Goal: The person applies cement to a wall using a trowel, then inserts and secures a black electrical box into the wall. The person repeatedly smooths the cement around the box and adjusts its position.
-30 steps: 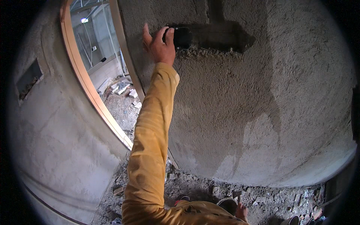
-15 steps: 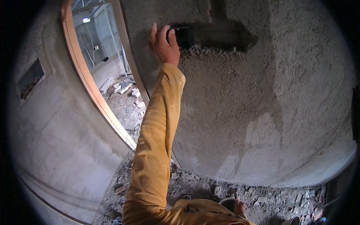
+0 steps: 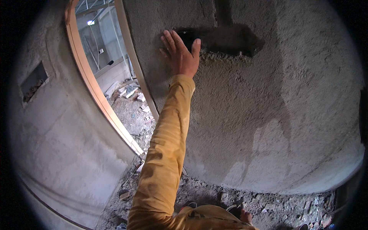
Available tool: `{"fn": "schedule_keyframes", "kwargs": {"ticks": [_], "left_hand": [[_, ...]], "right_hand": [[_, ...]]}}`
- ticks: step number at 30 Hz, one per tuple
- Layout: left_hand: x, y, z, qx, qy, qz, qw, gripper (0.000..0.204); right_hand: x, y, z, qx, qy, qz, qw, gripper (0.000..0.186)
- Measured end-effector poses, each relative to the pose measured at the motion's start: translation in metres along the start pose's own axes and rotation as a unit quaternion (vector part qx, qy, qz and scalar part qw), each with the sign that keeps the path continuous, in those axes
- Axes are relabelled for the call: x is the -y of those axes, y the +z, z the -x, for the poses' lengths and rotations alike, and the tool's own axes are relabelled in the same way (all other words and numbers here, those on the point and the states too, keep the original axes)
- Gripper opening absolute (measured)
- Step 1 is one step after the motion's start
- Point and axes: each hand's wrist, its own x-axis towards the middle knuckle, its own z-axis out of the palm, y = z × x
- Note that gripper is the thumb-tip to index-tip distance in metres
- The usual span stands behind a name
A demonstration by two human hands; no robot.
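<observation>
My left hand (image 3: pixel 180 53) is raised to the grey plastered wall (image 3: pixel 230 99), fingers stretched out and thumb apart. It lies at the left end of a dark recess (image 3: pixel 234 38) cut into the plaster, over the edge of a black box (image 3: pixel 186 37) set there. The hand partly hides that box, and I see nothing gripped in it. Low in the picture, my right hand (image 3: pixel 246 218) is closed round a short pale handle (image 3: pixel 242 206); the rest of that tool is hidden.
A doorway with an orange-brown frame (image 3: pixel 92 90) opens left of my arm, with rubble (image 3: pixel 130 92) beyond it. The left wall has a rectangular opening (image 3: pixel 34 82). Broken bits and debris (image 3: pixel 268 205) cover the floor along the wall's foot.
My left hand's fingers have gone from curled at the black box to stretched out flatter. That hand now sits slightly lower and to the right in view. My right hand stays low.
</observation>
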Motion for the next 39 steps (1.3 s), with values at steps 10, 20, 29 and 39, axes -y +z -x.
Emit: {"fn": "schedule_keyframes", "kwargs": {"ticks": [10, 20, 29, 39], "left_hand": [[-0.006, -0.006, 0.002, 0.052, -0.020, -0.026, 0.998, 0.072], [0.082, -0.035, -0.036, -0.013, 0.165, 0.068, 0.984, 0.045], [0.106, -0.026, -0.049, -0.007, 0.337, 0.009, 0.941, 0.057], [0.103, -0.024, -0.074, -0.019, 0.420, 0.100, 0.902, 0.068]], "right_hand": [[0.015, -0.021, -0.007, 0.095, 0.045, -0.023, 0.994, 0.030], [0.048, -0.025, 0.006, -0.028, 0.110, -0.190, 0.975, 0.045], [0.051, 0.020, 0.040, -0.005, 0.386, -0.088, 0.918, 0.045], [0.179, 0.022, 0.015, -0.184, 0.301, -0.152, 0.923, 0.041]]}}
